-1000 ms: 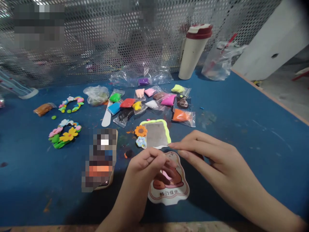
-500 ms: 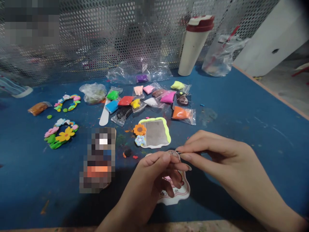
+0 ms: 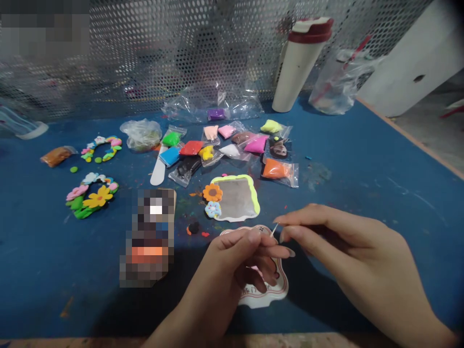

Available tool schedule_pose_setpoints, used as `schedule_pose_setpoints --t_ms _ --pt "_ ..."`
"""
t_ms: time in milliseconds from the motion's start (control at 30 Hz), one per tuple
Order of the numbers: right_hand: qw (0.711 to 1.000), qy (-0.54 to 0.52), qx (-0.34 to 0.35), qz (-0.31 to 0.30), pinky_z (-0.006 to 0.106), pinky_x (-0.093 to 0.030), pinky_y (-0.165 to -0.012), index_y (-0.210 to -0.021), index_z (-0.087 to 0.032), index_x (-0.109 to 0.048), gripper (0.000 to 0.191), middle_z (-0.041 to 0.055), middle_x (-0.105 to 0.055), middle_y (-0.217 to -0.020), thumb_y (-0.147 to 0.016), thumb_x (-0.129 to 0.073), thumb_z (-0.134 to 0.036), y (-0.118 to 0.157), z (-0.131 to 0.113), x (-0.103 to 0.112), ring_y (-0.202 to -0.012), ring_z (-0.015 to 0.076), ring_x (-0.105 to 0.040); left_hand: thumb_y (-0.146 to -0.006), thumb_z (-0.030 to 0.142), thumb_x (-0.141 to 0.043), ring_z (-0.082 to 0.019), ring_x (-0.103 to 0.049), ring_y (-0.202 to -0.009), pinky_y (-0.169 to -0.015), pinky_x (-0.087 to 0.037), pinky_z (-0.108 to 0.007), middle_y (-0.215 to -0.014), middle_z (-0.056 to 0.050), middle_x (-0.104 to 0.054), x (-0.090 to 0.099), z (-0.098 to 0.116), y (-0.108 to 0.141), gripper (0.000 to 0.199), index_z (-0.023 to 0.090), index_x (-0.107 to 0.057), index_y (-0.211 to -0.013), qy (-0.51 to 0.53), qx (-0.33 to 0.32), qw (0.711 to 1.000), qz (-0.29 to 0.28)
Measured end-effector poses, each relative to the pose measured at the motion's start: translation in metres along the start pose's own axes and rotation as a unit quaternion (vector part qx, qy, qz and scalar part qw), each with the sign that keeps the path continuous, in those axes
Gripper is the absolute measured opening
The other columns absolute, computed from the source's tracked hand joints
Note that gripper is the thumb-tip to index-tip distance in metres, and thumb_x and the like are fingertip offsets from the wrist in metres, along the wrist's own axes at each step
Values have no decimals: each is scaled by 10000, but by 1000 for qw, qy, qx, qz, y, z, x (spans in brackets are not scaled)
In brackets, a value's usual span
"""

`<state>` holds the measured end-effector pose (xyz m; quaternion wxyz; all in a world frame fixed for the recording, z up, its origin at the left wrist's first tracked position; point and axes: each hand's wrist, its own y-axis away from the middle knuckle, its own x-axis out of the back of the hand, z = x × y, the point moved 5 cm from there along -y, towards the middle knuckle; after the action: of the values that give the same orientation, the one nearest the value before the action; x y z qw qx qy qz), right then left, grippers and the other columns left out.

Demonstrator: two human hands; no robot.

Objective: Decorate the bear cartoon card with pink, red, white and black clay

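In front of me my left hand is closed, its thumb pressed against the index finger. Whatever lies in that pinch is hidden. My right hand is beside it with thumb and index finger bent together at a thin pale stick. The stick slants between the right fingertips and the left index finger. Beneath my left hand lies a white plaque with a wavy edge, printed lines and a partly covered pink picture. Just beyond is a framed mirror with yellow-green edging, an orange flower and a blue flower.
Bags of coloured clay spread across the blue table. A white spatula, two flowered rings and a blurred-out phone-shaped item lie left. A tall cup and a bagged drink stand at the back.
My right thumb and index finger have parted slightly and shifted a little right. The pale stick now shows between the hands. The view has shifted slightly.
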<state>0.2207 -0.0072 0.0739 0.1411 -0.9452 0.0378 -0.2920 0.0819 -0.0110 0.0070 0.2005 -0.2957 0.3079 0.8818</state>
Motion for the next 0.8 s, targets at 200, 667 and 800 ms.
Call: schedule_pose_setpoints --t_ms 200,667,800 --pt "999 27 13 39 215 -474 -478 -764 -312 -649 85 -80 -701 -660 -833 -656 -265 7 -3 1 -501 109 -594 -867 378 -624 -46 -540 -549 -527 -376 -129 -616 3 -624 1 1 1 257 153 -726 -795 16 -25 1000 -3" --pt "998 10 57 -4 213 -494 -614 -828 -277 -628 130 -55 -683 -749 -870 -596 -158 10 -14 -11 -659 101 -631 -854 403 -629 -67 -475 -591 -579 -358 -183 -656 0 -563 7 -1 2 270 147 -700 -809 41 -34 998 37" --pt "998 5 64 -11 204 -486 -632 -812 -247 -615 134 -49 -667 -730 -866 -577 -131 9 -14 -14 -645 89 -614 -829 436 -650 -84 -492 -624 -640 -382 -207 -660 -2 -552 6 -1 1 295 145 -699 -827 44 -29 998 43"
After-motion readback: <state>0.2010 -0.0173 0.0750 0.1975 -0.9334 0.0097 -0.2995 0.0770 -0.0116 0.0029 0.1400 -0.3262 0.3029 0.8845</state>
